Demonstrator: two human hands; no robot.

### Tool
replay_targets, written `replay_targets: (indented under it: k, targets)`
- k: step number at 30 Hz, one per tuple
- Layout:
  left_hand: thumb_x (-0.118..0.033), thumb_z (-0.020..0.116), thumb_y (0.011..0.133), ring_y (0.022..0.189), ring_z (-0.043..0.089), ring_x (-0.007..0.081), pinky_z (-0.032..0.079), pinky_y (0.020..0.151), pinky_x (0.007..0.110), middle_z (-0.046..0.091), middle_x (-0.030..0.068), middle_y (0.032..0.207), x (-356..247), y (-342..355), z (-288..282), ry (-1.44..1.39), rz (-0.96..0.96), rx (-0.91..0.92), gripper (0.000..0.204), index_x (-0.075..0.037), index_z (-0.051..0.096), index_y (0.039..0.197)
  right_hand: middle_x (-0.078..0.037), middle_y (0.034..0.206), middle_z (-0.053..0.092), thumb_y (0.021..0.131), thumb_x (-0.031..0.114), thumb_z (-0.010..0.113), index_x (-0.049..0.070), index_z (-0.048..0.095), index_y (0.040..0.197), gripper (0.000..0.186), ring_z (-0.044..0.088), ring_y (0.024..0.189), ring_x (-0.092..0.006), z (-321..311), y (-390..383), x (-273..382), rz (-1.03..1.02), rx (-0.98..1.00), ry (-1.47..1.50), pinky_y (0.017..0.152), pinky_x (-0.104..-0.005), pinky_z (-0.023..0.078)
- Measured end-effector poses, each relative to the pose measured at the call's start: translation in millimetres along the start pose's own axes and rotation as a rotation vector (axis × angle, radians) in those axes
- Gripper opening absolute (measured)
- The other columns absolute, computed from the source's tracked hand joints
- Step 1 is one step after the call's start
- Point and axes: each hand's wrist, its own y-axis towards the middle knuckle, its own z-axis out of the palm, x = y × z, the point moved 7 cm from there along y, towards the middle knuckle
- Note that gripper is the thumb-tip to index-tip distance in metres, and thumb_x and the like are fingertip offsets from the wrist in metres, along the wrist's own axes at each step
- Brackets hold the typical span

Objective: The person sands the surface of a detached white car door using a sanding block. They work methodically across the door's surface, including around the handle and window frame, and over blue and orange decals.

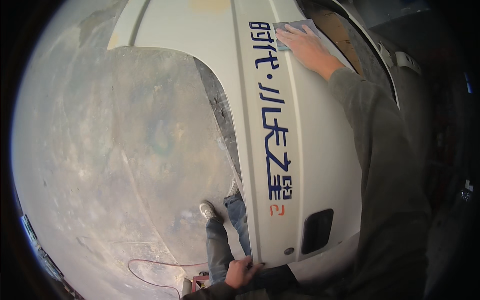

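A white vehicle body panel (330,175) with large blue characters and a small red mark stands below me. My right hand (302,42) lies flat on a grey sheet (285,46) near its upper right part, fingers stretched out, pressing the sheet against the paint beside a dark-edged opening. My left hand (241,272) is at the panel's lower edge, fingers curled; what they grip there is too hidden to make out. A black rounded-square recess (317,231) and a small round fitting (289,250) sit in the panel's lower part.
A stained concrete floor (120,140) spreads to the left, under my legs and shoes (207,210). A red hose (150,261) loops across it to a red metal frame (199,284) by my left hand. A pale yellow patch (207,4) marks the panel's upper part. Dark surroundings lie at right.
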Motion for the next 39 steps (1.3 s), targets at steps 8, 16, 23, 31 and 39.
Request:
replay_targets:
  k: [8,16,23,31,39]
  targets:
    - [-0.025,0.084,0.093,0.059,0.070,0.0164,0.053,0.056,0.033,0.072,0.0133,0.069,-6,8,-5,-0.061,0.098,-0.038,0.032,0.004,0.072,0.094,-0.005,0.165,0.050,0.103,0.021,0.058,0.007,0.056,0.155,0.054,0.037,0.157,-0.0233,-36,-151,91,-0.099,0.069,-0.135,0.127,-0.0545,0.030]
    - [-0.021,0.084,0.094,0.061,0.069,0.0114,0.053,0.058,0.030,0.074,0.0105,0.071,9,13,0,-0.079,0.143,-0.037,0.028,0.004,0.075,0.103,-0.010,0.162,0.051,0.097,0.017,0.060,0.002,0.059,0.149,0.055,0.038,0.156,-0.0251,-82,-354,208,-0.105,0.122,-0.002,0.127,-0.0529,0.030]
    - [-0.032,0.084,0.093,0.055,0.055,0.0176,0.046,0.056,0.037,0.061,0.0104,0.063,13,20,5,-0.153,0.210,-0.054,0.039,0.002,0.066,0.085,-0.012,0.161,0.051,0.095,0.016,0.061,0.002,0.059,0.146,0.053,0.047,0.145,-0.0260,-103,-439,240,-0.008,0.028,0.277,0.118,-0.0470,0.040]
    - [-0.027,0.086,0.092,0.055,0.052,0.0129,0.042,0.054,0.035,0.059,0.0067,0.063,24,24,9,-0.194,0.213,-0.030,0.034,0.002,0.070,0.096,-0.017,0.158,0.053,0.095,0.011,0.059,-0.002,0.056,0.146,0.053,0.052,0.136,-0.0300,-116,-428,292,0.200,-0.101,0.545,0.117,-0.0461,0.041]
    - [-0.026,0.085,0.093,0.056,0.055,0.0111,0.045,0.055,0.033,0.061,0.0063,0.063,24,28,12,-0.205,0.238,0.001,0.032,0.002,0.070,0.094,-0.022,0.157,0.053,0.094,0.012,0.058,-0.005,0.055,0.146,0.055,0.049,0.141,-0.0361,-129,-397,311,0.312,-0.159,0.718,0.122,-0.0494,0.038]
